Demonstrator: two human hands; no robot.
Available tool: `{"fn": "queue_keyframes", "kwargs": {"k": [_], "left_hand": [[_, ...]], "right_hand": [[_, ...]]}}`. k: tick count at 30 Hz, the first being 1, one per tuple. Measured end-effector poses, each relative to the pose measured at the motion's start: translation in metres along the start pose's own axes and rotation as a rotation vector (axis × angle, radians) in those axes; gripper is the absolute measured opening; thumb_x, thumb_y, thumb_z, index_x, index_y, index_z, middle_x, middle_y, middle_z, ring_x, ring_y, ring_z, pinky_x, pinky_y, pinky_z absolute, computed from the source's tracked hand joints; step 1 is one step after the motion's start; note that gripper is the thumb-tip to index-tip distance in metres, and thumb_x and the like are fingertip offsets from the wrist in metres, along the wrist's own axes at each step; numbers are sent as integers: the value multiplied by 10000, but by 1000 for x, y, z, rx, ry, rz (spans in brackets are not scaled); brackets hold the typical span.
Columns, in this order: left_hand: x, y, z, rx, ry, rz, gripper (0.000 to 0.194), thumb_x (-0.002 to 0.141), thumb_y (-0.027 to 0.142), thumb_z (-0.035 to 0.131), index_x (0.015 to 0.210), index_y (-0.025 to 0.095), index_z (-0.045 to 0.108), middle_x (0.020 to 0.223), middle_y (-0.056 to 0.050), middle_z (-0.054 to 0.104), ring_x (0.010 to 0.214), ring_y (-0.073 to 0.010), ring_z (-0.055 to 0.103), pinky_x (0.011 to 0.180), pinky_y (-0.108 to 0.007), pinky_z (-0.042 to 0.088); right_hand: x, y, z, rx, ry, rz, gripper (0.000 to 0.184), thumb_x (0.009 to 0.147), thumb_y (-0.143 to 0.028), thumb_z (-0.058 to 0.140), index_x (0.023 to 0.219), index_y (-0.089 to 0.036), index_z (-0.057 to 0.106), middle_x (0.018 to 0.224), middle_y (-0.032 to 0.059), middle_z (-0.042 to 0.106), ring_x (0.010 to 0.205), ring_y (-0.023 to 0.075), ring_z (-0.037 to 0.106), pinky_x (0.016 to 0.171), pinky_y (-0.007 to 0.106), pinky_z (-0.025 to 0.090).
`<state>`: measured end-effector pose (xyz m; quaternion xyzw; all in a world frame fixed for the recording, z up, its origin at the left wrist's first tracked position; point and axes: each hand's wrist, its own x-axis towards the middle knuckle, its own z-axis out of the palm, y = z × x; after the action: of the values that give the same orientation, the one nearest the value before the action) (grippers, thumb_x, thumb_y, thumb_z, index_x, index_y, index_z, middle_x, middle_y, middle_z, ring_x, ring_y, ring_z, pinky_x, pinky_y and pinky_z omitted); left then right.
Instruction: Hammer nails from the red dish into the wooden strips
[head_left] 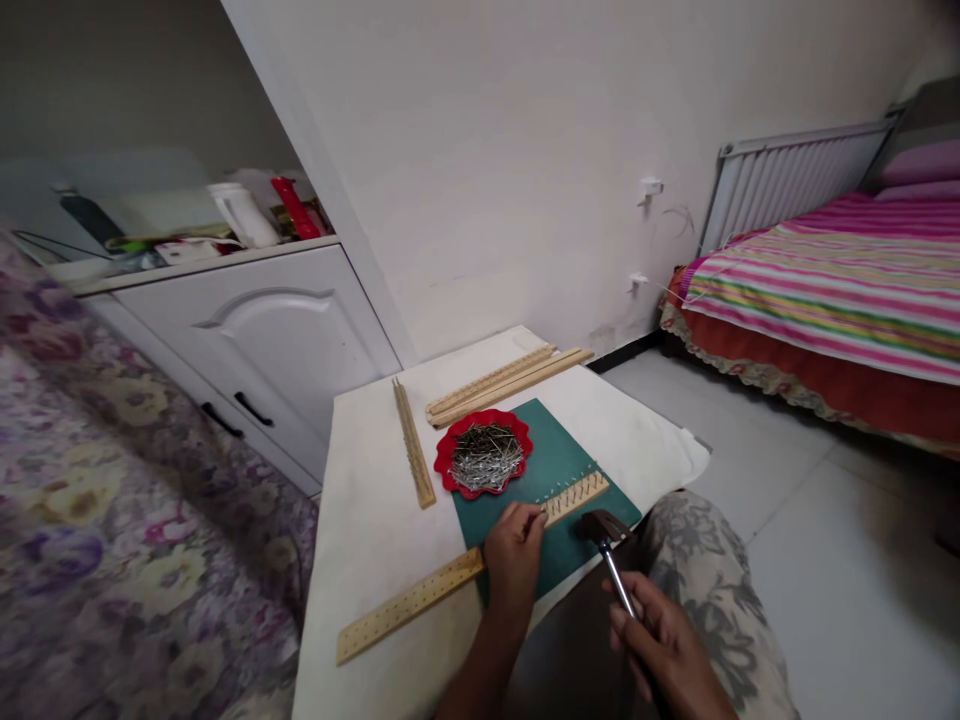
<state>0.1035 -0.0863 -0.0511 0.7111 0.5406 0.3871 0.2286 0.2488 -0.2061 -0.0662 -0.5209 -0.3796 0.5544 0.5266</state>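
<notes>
A long wooden strip (412, 603) with rows of small holes lies slantwise across the table and a green mat (559, 437). Several nails (574, 492) stand up in its right part. My left hand (516, 545) rests over the strip's middle, thumb and fingertips pinched at the end of the nail row; a small nail seems to be between them, mostly hidden. My right hand (651, 635) is wrapped round the shaft of a hammer (611, 560), whose head hangs just right of the strip, apart from the nails. A red scalloped dish (442, 462) full of loose nails sits on the mat.
More wooden strips (510, 385) lie at the table's back, and another strip (412, 445) lies left of the dish. The white-covered table (360, 500) stands against a wall and a cabinet (255, 340). A bed (817, 290) is at right; a flowered curtain (135, 520) hangs at left.
</notes>
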Motion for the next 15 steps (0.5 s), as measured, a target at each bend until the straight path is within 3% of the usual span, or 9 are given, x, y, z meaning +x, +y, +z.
{"fn": "queue_keyframes", "kwargs": {"k": [5, 9, 15], "left_hand": [[1, 0, 2, 10, 1, 9, 176, 828, 260, 508, 745, 195, 648, 729, 4, 604, 689, -128, 565, 642, -216, 384], [1, 1, 3, 12, -3, 0, 186, 829, 249, 493, 728, 190, 639, 716, 9, 592, 674, -119, 554, 619, -208, 364], [0, -1, 5, 49, 2, -11, 189, 819, 224, 488, 662, 185, 584, 672, 23, 550, 641, -110, 517, 590, -201, 328]], "right_hand": [[-1, -15, 0, -8, -99, -11, 351, 859, -518, 484, 988, -192, 463, 594, -80, 540, 301, 15, 343, 314, 144, 201], [5, -37, 4, -104, -167, -39, 286, 901, -463, 444, 1013, -200, 470, 633, -73, 541, 328, 33, 372, 324, 155, 243], [18, -70, 17, -369, -208, -196, 286, 920, -388, 402, 715, -212, 492, 610, -59, 504, 443, 103, 463, 430, 223, 356]]}}
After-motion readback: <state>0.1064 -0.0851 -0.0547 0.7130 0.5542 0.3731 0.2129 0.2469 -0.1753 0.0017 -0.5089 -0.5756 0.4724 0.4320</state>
